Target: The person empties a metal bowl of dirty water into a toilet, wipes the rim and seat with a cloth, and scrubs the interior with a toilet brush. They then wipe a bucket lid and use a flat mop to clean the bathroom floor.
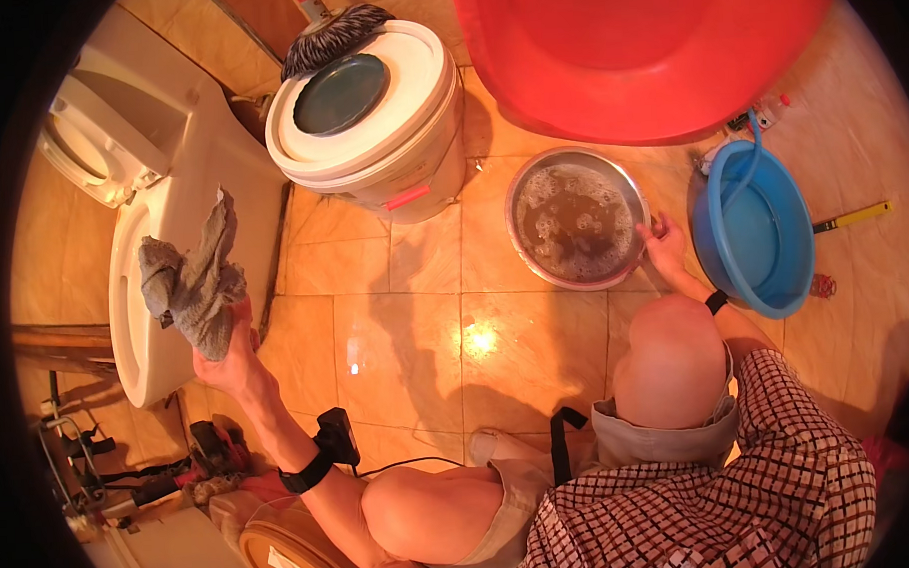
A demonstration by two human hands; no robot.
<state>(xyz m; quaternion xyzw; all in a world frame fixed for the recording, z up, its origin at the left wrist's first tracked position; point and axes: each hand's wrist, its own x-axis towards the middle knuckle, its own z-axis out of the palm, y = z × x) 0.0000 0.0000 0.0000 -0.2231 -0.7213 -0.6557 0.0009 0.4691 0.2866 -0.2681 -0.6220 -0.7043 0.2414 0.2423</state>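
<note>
My left hand (234,354) is closed around a crumpled grey cloth (200,293), raised at the left in front of the white toilet (135,295). At the right, my right hand (665,247) grips the rim of a round metal basin (515,232) with thumb and fingers. Brownish, foamy water (578,225) fills much of the basin, which rests on the tiled floor. Close by my right wrist stands a blue plastic basin (718,190), with a blue hose (757,138) hanging over its edge.
A lidded white bucket (415,150) carries a dark round dish (343,95) and a bristled brush (336,40). Behind the metal basin is a large red tub (658,77). A yellow-handled tool (858,216) lies at the right. Tools (215,453) clutter the lower left; a cable (411,462) runs from my left wrist.
</note>
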